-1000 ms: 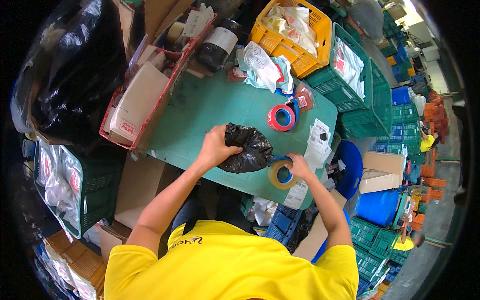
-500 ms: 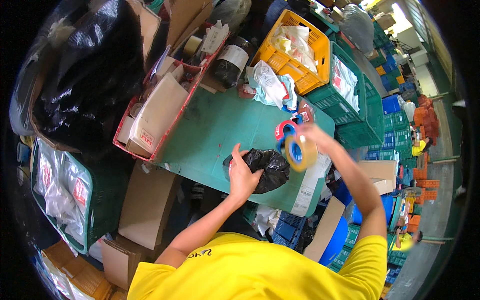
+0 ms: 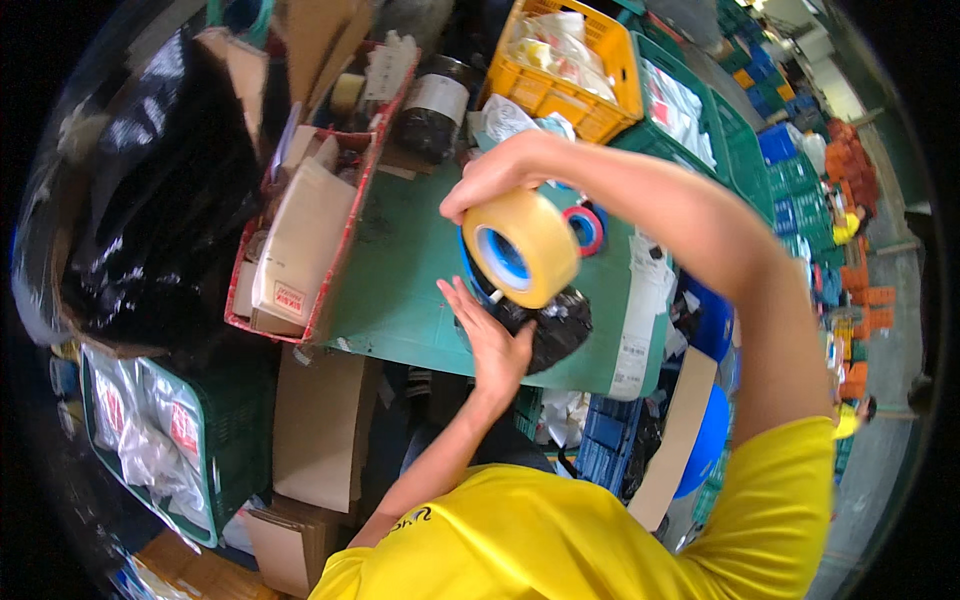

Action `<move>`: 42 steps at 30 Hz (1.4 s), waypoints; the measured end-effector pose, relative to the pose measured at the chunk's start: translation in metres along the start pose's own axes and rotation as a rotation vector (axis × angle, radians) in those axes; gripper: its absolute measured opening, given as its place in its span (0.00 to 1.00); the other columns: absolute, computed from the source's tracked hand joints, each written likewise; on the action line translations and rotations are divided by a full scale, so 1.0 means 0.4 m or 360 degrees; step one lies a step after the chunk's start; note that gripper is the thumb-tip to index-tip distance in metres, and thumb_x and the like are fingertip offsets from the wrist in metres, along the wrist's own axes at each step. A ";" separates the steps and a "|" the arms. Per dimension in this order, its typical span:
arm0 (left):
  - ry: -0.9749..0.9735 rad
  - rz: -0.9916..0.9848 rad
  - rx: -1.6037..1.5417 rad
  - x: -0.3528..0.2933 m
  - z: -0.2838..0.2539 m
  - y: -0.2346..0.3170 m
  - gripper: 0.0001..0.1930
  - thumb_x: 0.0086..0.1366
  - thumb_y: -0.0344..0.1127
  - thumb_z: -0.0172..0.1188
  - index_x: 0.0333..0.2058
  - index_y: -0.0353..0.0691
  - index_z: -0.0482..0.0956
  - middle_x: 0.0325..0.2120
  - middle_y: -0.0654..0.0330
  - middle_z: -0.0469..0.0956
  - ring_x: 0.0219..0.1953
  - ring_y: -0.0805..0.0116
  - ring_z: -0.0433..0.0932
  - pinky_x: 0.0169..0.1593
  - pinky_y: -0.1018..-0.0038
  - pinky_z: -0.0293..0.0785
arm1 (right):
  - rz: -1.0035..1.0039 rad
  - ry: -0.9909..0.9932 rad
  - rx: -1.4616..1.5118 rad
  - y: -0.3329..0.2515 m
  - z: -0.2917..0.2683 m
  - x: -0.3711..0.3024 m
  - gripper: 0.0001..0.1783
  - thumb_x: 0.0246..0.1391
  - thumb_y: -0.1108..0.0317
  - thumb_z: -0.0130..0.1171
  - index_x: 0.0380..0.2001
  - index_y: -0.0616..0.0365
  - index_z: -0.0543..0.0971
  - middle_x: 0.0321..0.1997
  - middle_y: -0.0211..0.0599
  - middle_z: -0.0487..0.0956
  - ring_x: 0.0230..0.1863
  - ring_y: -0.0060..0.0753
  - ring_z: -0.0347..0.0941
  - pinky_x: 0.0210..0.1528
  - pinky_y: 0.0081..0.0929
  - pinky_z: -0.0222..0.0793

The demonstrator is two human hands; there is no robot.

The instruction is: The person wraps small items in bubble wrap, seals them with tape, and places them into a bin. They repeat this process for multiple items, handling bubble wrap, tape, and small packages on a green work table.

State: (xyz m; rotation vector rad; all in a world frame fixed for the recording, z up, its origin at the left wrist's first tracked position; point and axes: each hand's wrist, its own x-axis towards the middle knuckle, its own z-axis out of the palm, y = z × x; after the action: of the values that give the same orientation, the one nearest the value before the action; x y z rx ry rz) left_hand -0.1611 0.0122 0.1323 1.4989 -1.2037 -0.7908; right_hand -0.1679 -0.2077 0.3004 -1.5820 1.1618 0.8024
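left hand [image 3: 490,345] spread, thumb against a black bundle [image 3: 562,335]; right hand [image 3: 497,180] gripping a roll of tape [image 3: 548,250].
with the left fingers so loosely set, a hard tug on the tape could probably skew the bundle or crease its plastic; it sits just right of the left hand, below the right, near the green table's [image 3: 400,260] front edge.

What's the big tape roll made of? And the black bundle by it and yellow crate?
Big tape roll: probably smooth plastic film, wound in a yellowish band. Black bundle: seemingly thin, glossy plastic; its crinkles shine. Yellow crate: likely hard, smooth plastic, with slotted walls.
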 end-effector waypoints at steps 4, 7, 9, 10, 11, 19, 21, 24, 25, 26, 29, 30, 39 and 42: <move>-0.0213 -0.0265 -0.0131 0.053 -0.011 -0.035 0.56 0.48 0.26 0.75 0.69 0.32 0.44 0.50 0.39 0.78 0.49 0.44 0.80 0.51 0.61 0.78 | -0.0149 0.0436 -0.0399 0.134 0.134 -0.365 0.31 0.54 0.44 0.55 0.29 0.69 0.83 0.25 0.52 0.82 0.27 0.44 0.83 0.31 0.40 0.77; -0.0274 -0.0156 0.0150 0.080 -0.012 -0.058 0.43 0.49 0.30 0.74 0.62 0.33 0.62 0.49 0.41 0.79 0.48 0.46 0.81 0.52 0.61 0.76 | -0.0161 0.0677 -0.0169 0.251 0.371 -0.410 0.33 0.52 0.45 0.56 0.26 0.74 0.81 0.24 0.67 0.79 0.29 0.64 0.81 0.37 0.50 0.79; -0.0290 -0.0114 0.0365 0.088 -0.016 -0.063 0.34 0.49 0.36 0.74 0.54 0.33 0.73 0.48 0.44 0.80 0.48 0.49 0.82 0.52 0.62 0.76 | -0.0128 0.0956 0.0011 0.323 0.505 -0.325 0.31 0.50 0.47 0.59 0.26 0.74 0.81 0.24 0.67 0.79 0.29 0.67 0.80 0.39 0.51 0.79; -0.0397 -0.0193 0.0282 0.092 -0.022 -0.062 0.32 0.49 0.37 0.74 0.53 0.33 0.75 0.44 0.45 0.82 0.46 0.51 0.83 0.50 0.63 0.77 | -0.0106 0.1105 0.0096 0.348 0.559 -0.257 0.30 0.48 0.48 0.60 0.26 0.73 0.81 0.24 0.66 0.79 0.30 0.67 0.80 0.39 0.51 0.79; -0.0407 -0.0162 0.0270 0.095 -0.031 -0.058 0.31 0.49 0.36 0.74 0.52 0.32 0.75 0.44 0.44 0.81 0.47 0.49 0.82 0.52 0.61 0.76 | -0.0071 0.1062 0.0074 0.371 0.598 -0.185 0.30 0.49 0.48 0.60 0.27 0.73 0.81 0.26 0.67 0.79 0.33 0.66 0.80 0.41 0.51 0.79; -0.1732 0.0000 0.0412 0.320 -0.059 0.004 0.32 0.54 0.42 0.74 0.56 0.39 0.76 0.41 0.53 0.85 0.43 0.65 0.83 0.50 0.67 0.77 | 0.0272 0.0662 0.0478 0.648 0.749 -0.090 0.36 0.43 0.40 0.64 0.38 0.69 0.84 0.39 0.63 0.82 0.43 0.60 0.80 0.49 0.44 0.76; -0.2352 0.0167 0.0307 0.406 0.007 0.027 0.31 0.53 0.41 0.73 0.56 0.42 0.77 0.45 0.51 0.83 0.47 0.60 0.81 0.53 0.65 0.75 | 0.0314 0.0770 0.0473 0.718 0.716 -0.113 0.38 0.42 0.40 0.64 0.40 0.69 0.83 0.40 0.62 0.82 0.43 0.59 0.80 0.48 0.43 0.76; -0.2140 0.0795 0.0245 0.382 0.035 0.067 0.30 0.54 0.41 0.71 0.56 0.41 0.76 0.51 0.46 0.77 0.54 0.50 0.75 0.59 0.60 0.68 | 0.0309 0.0905 0.0345 0.770 0.614 -0.134 0.37 0.42 0.44 0.63 0.45 0.68 0.81 0.40 0.61 0.82 0.43 0.58 0.80 0.48 0.43 0.76; -0.1908 0.0949 0.0359 0.346 0.028 0.081 0.31 0.55 0.41 0.71 0.57 0.41 0.75 0.53 0.45 0.75 0.56 0.48 0.72 0.62 0.59 0.66 | 0.0261 0.1046 0.0349 0.768 0.570 -0.142 0.35 0.43 0.46 0.63 0.45 0.68 0.80 0.40 0.61 0.82 0.43 0.58 0.80 0.48 0.43 0.75; -0.1401 0.0954 0.0324 0.286 0.003 0.092 0.32 0.55 0.39 0.70 0.58 0.38 0.73 0.54 0.45 0.72 0.58 0.46 0.69 0.63 0.57 0.63 | 0.0140 0.1238 0.0373 0.759 0.524 -0.153 0.34 0.44 0.47 0.62 0.45 0.68 0.80 0.40 0.61 0.82 0.43 0.58 0.80 0.48 0.43 0.75; -0.0490 0.0684 0.0589 0.069 -0.073 0.103 0.37 0.54 0.36 0.69 0.61 0.30 0.66 0.57 0.44 0.65 0.61 0.41 0.62 0.65 0.52 0.57 | -0.0104 0.1528 0.0258 0.673 0.323 -0.160 0.29 0.46 0.49 0.61 0.36 0.69 0.81 0.33 0.62 0.82 0.37 0.57 0.81 0.42 0.45 0.76; -0.0521 0.0628 0.0740 0.028 -0.074 0.097 0.37 0.53 0.36 0.69 0.60 0.27 0.65 0.55 0.44 0.65 0.60 0.41 0.62 0.64 0.50 0.57 | -0.0227 0.1568 0.0230 0.624 0.251 -0.151 0.28 0.47 0.48 0.59 0.32 0.70 0.82 0.29 0.62 0.81 0.34 0.57 0.82 0.40 0.45 0.77; -0.0322 0.0523 0.0988 -0.015 -0.028 0.044 0.23 0.45 0.32 0.70 0.42 0.37 0.74 0.45 0.52 0.72 0.50 0.51 0.69 0.48 0.56 0.65 | -0.0223 0.0515 0.0278 0.166 -0.076 0.179 0.23 0.50 0.48 0.59 0.26 0.61 0.79 0.28 0.42 0.81 0.26 0.33 0.76 0.32 0.36 0.74; -0.0306 0.0488 0.0976 -0.022 -0.034 0.059 0.24 0.44 0.31 0.71 0.41 0.38 0.74 0.43 0.54 0.71 0.49 0.51 0.68 0.47 0.56 0.64 | -0.0086 -0.0019 0.0315 0.107 -0.066 0.147 0.15 0.51 0.52 0.59 0.29 0.52 0.76 0.26 0.31 0.78 0.23 0.27 0.74 0.32 0.31 0.74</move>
State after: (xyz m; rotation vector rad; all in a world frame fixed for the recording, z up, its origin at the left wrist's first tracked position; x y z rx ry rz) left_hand -0.1581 0.0248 0.1577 1.6776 -1.8862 -0.3737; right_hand -0.1902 -0.2534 0.2418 -1.4367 1.1483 0.6406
